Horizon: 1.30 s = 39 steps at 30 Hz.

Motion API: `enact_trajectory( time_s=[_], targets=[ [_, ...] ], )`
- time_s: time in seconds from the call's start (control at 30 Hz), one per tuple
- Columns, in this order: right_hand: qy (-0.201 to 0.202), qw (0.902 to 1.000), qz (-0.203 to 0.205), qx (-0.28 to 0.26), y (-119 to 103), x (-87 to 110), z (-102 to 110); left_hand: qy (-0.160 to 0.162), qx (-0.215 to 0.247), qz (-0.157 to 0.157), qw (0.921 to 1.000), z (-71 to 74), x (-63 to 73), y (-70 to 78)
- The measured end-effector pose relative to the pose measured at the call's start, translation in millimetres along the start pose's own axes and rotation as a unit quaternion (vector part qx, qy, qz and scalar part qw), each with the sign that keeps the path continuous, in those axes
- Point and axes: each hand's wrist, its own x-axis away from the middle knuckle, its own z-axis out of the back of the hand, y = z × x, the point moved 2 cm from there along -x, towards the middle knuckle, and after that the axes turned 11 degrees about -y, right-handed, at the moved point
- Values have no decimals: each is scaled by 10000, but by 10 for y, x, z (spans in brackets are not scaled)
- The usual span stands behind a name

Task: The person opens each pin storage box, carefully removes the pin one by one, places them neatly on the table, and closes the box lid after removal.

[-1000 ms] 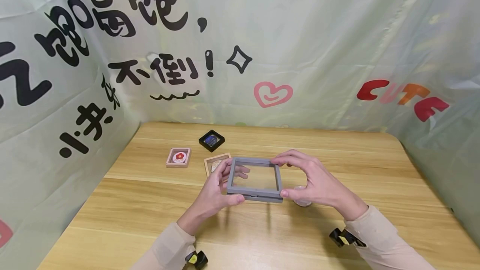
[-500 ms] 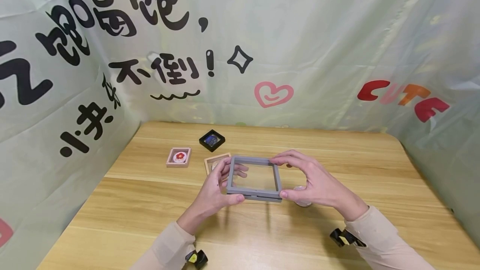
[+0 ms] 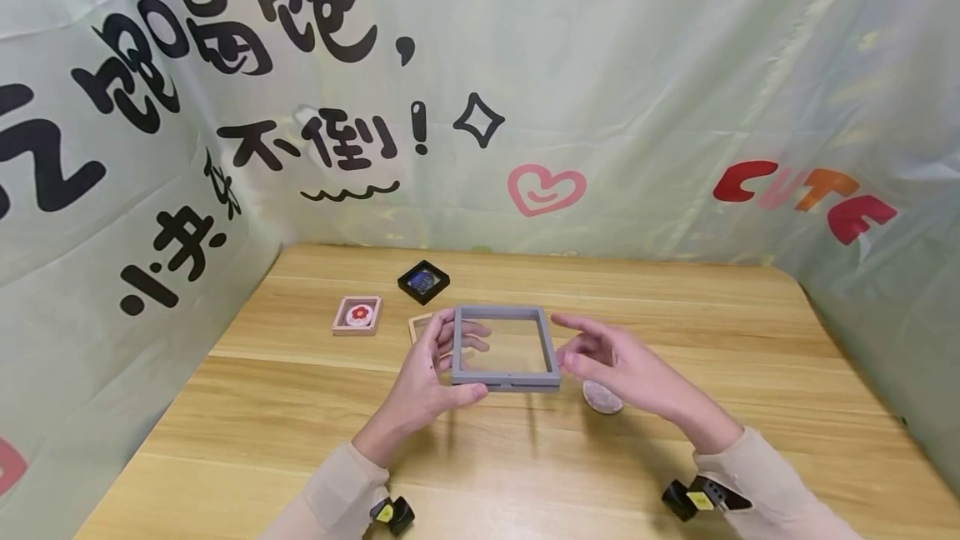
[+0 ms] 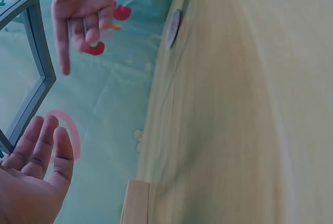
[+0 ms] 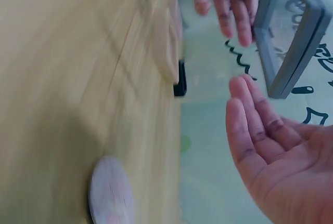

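In the head view, a square grey floating display frame [image 3: 506, 382] with clear film in its middle is held above the table. My left hand [image 3: 426, 373] grips its left side, thumb at the near edge and other fingers behind. My right hand [image 3: 618, 365] is beside the frame's right edge, fingers loosely bent and gripping nothing; whether the thumb still touches the edge I cannot tell. A pale round disc [image 3: 602, 397] lies on the table below the right hand, and shows as a whitish disc [image 5: 111, 190] in the right wrist view.
On the wooden table [image 3: 675, 290], a pink frame [image 3: 357, 316] with a red-flower badge and a black frame [image 3: 423, 282] with a blue round piece lie at the back left. Behind my left hand is a partly hidden light-wood frame [image 3: 420, 325]. Printed cloth [image 3: 637, 107] surrounds the table.
My right hand has let its grip on the grey frame go and drawn slightly right, uncovering more of the disc. The frame, still in my left hand, has shifted slightly left and up.
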Motion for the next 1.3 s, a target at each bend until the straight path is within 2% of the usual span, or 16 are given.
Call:
enact_trajectory(
  time_s=[0.07, 0.13, 0.2, 0.33, 0.5, 0.97, 1.13, 1.3],
  targets=[
    [-215, 9969, -205, -725, 0, 4, -24, 20, -62, 18, 10000, 10, -3, 9],
    [-360, 9892, -394, -1367, 4, 1, -50, 23, -95, 18, 10000, 18, -9, 22],
    [-478, 9819, -512, -1761, 9, -8, -76, 29, -87, -6, 10000, 22, -16, 33],
    [-578, 9792, -528, -1870, -11, -24, -118, 42, -63, -58, 10000, 22, -19, 55],
    [-639, 9773, -542, -1947, -51, -33, -155, 11, -117, 26, 9999, 20, -15, 64],
    [-730, 9693, -284, -2332, -3, -71, -224, -344, -161, -24, 9993, 15, -31, 49],
    [-629, 9683, -251, -2404, 21, -79, -230, -413, -28, 195, 9990, 22, -21, 51],
    [-423, 9744, -314, -2186, 37, -76, -204, -431, 234, 486, 9976, 15, -25, 53]
  ],
)
